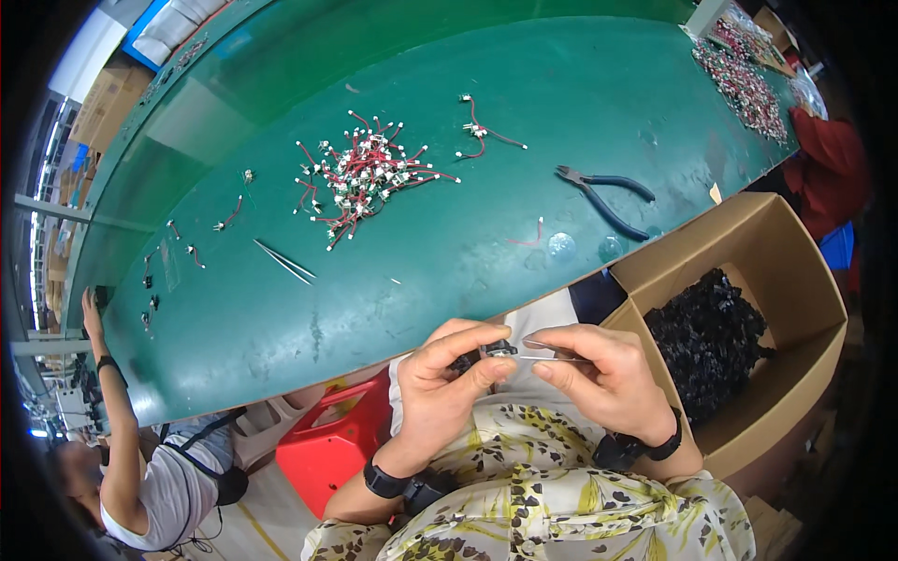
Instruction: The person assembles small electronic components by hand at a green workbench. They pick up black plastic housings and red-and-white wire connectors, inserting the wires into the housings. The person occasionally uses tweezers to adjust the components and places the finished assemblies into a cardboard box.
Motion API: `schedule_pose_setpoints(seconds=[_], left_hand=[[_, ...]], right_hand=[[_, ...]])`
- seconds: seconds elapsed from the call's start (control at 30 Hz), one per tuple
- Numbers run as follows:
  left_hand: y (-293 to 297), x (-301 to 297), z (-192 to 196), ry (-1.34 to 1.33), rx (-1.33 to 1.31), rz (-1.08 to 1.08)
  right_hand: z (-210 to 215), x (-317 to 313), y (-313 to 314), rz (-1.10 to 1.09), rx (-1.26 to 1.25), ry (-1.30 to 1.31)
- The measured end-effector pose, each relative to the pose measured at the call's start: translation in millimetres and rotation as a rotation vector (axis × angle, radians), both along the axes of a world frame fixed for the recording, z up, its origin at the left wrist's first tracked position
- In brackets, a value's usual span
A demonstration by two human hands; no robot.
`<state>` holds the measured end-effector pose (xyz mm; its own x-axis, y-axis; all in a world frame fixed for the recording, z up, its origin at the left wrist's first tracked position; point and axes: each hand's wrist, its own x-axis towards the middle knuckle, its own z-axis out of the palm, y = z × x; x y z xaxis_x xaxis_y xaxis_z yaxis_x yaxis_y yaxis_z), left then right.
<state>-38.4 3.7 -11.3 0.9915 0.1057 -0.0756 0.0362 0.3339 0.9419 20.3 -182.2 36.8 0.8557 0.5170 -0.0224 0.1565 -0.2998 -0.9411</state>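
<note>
My left hand (447,372) pinches a small black plastic part (499,349) between thumb and fingertips, above my lap and just off the table's near edge. A pale bit shows on the part's underside. Facing it, my right hand (599,369) is closed on metal tweezers (554,355), whose tips point at the black part. Whether the tips touch it I cannot tell. Beyond my hands, a heap of small white connectors with red wires (367,173) lies on the green table (440,271). A second pair of tweezers (285,261) rests left of my hands.
Pliers with dark blue handles (613,198) lie on the table's right side. Beside my right arm stands a cardboard box (795,355) holding many black parts (711,337). A red stool (327,444) is at my left. Another person (159,477) sits far left, one arm on the table.
</note>
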Motion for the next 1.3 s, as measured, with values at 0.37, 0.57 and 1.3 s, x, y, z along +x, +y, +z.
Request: schedule_pose_setpoints(seconds=[0.37, 0.57, 1.3], left_hand=[[5, 7, 3, -0.136, 0.287, -0.085], [0, 8, 2, -0.118, 0.348, -0.026], [11, -2, 7, -0.179, 0.225, 0.016]], right_hand=[[-8, 12, -1, 0.127, -0.122, -0.183], [-14, 12, 2, 0.082, -0.147, -0.227], [-18, 8, 23, 0.009, 0.339, 0.355]])
